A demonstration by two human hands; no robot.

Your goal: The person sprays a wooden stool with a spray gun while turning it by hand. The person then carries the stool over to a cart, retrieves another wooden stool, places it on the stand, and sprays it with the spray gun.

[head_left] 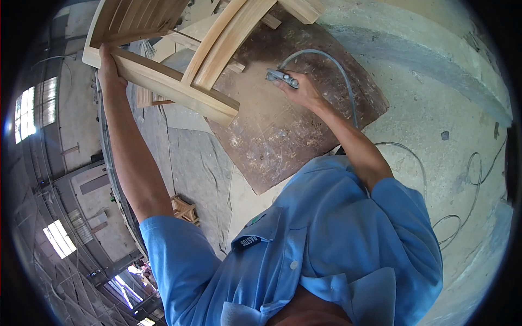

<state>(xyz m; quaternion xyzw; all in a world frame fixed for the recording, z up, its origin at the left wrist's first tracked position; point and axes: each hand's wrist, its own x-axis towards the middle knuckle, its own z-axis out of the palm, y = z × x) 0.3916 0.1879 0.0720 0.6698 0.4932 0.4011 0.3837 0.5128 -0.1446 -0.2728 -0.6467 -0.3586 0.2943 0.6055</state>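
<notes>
At the upper left my left hand (pixel 110 68) grips the edge of a pale wooden chair frame (pixel 174 84), which has a slatted panel and curved rails. My right hand (pixel 302 89) is closed round a small grey air tool (pixel 281 78), whose nozzle end points left toward the frame. A blue-grey hose (pixel 335 62) arcs near the tool and runs down past my forearm. The tool is apart from the wood. Below both lies a worn brown board (pixel 283 136), dusted with pale powder.
Small wood blocks (pixel 235 67) lie by the frame. A grey sheet (pixel 198 163) covers the ground at left, near another wooden piece (pixel 185 209). Thin hose loops (pixel 477 168) lie on the concrete floor (pixel 408 119) at right, beside a raised ledge (pixel 429 68).
</notes>
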